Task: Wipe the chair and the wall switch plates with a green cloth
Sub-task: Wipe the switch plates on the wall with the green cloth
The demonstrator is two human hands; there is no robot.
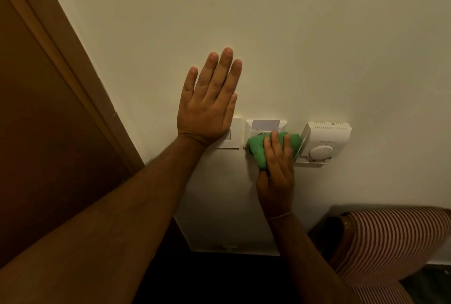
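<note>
My right hand (278, 169) presses a bunched green cloth (256, 151) against the lower part of a white card-holder plate (266, 125) on the cream wall; a card sticks out of its top slot. My left hand (210, 98) lies flat on the wall with fingers spread upward, its heel covering part of a white switch plate (233, 132) just left of the card holder. A chair with red-and-white striped upholstery (390, 242) shows at the lower right.
A white thermostat box with a round dial (324, 142) is mounted right of the cloth. A brown wooden door frame (73, 71) runs diagonally down the left. A white panel (227, 206) sits on the wall below the plates.
</note>
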